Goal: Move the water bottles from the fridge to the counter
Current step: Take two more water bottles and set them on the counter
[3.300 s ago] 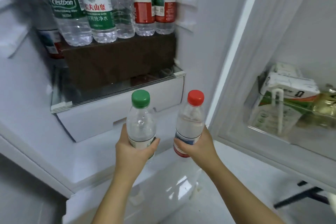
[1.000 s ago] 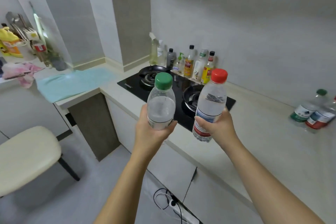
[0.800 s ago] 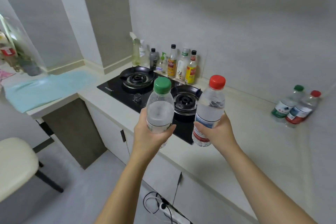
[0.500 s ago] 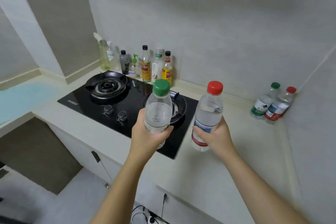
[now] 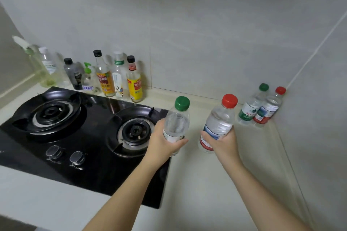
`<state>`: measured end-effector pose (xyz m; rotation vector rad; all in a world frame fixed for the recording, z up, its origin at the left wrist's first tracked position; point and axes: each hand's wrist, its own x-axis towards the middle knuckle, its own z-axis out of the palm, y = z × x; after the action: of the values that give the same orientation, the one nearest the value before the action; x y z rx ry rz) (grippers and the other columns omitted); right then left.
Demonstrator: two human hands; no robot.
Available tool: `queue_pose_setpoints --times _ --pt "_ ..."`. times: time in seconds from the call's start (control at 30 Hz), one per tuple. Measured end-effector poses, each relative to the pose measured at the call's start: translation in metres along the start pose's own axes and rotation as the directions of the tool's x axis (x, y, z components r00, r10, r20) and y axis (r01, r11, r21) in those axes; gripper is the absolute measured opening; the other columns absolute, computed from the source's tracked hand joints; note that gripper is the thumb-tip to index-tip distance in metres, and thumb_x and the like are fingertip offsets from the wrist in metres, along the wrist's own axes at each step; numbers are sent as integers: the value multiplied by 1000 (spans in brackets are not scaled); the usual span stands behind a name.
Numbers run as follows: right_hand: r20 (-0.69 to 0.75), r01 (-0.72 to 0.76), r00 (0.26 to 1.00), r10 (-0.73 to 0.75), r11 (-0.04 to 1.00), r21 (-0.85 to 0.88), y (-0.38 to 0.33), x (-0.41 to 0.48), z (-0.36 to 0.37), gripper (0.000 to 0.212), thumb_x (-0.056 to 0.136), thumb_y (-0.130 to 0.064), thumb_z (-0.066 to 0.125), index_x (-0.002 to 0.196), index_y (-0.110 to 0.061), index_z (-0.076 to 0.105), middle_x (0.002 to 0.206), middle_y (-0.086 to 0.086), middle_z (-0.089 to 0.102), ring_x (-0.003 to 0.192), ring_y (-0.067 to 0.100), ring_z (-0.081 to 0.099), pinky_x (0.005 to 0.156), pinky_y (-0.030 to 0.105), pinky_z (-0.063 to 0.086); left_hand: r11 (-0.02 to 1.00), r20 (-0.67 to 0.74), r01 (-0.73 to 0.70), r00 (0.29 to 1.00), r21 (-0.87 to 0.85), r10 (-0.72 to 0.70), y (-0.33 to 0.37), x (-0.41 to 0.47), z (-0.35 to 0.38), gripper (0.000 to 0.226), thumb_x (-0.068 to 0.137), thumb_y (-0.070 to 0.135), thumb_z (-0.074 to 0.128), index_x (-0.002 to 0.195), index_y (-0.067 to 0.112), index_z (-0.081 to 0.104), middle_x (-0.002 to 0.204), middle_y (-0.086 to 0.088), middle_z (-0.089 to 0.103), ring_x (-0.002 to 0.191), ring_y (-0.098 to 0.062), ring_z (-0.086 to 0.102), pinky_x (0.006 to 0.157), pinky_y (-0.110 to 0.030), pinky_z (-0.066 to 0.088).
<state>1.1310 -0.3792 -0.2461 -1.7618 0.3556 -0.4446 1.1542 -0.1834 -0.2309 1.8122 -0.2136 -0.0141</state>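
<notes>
By the right edge of the black hob (image 5: 84, 137), the left hand (image 5: 161, 143) curls round a green-capped water bottle (image 5: 177, 123). Just right of it, the right hand (image 5: 224, 142) grips a red-capped water bottle (image 5: 218, 122) over the worktop (image 5: 216, 184). Two corner bottles (image 5: 261, 113) stand far right.

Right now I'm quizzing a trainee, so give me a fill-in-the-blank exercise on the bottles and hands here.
1. The left hand grips the left bottle, whose cap is ____.
2. The right hand grips the right bottle, whose cap is ____.
3. On the counter stand ____ corner bottles.
4. The stove has ____ burners.
Missing words: green; red; two; two.
</notes>
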Motion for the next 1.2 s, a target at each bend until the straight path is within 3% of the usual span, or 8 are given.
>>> queue_pose_setpoints --times 0.17,0.3,0.43,0.6,0.73,0.93,1.07,1.2 --pt "-52 -87 995 86 996 -27 48 33 -21 56 67 -7 90 105 -32 58 104 -13 69 96 8 68 90 37 55 994 53 83 995 64 -86 -38 37 52 59 62 22 89 102 39 50 100 16 63 91 8 59 72 -5 44" --pt "-69 -117 991 112 991 -61 91 55 -37 59 64 -13 92 107 -37 58 108 -13 70 103 14 67 94 44 54 987 95 102 989 125 -114 -63 61 87 65 62 27 89 116 27 52 108 11 63 101 -8 61 86 -24 49" --pt "-53 -110 993 107 992 -62 120 73 -44 63 64 -12 92 111 -33 55 110 -11 69 103 14 67 95 46 54 989 79 91 992 114 -100 -76 76 112 67 64 26 89 114 38 46 110 15 61 102 -3 58 81 -13 43" --pt "-50 -94 995 92 994 -55 139 84 -44 65 59 -23 90 114 -33 56 109 -14 69 103 9 67 88 32 54 992 35 70 997 101 -74 -85 84 122 64 64 26 89 101 50 42 101 20 61 93 7 58 75 -10 44" --pt "-61 -51 997 48 998 -47 150 84 -41 61 67 -5 88 106 -38 55 104 -17 68 94 0 65 75 13 50 996 22 44 999 83 -46 -96 84 124 56 64 25 88 100 44 49 99 15 64 91 4 60 75 -15 48" --pt "5 -96 995 97 993 -68 164 76 -46 54 68 -14 88 110 -29 58 106 -6 72 96 11 69 81 29 53 984 137 -25 991 179 0 -110 79 119 59 68 15 85 98 46 45 100 19 60 89 7 58 74 -11 46" --pt "-35 -91 996 86 969 -230 170 69 -54 43 62 -36 85 97 -30 61 98 -4 68 85 11 66 73 28 50 935 104 -8 994 355 -30 -126 75 113 55 68 27 86 114 33 56 102 20 50 96 -5 54 85 -28 48" --pt "-62 -47 998 27 938 -343 175 74 -54 42 67 -29 88 100 -19 63 97 -3 61 87 12 61 71 27 48 925 112 -6 993 380 -40 -125 88 128 49 67 26 87 109 23 61 99 7 56 88 -11 56 82 -35 51"
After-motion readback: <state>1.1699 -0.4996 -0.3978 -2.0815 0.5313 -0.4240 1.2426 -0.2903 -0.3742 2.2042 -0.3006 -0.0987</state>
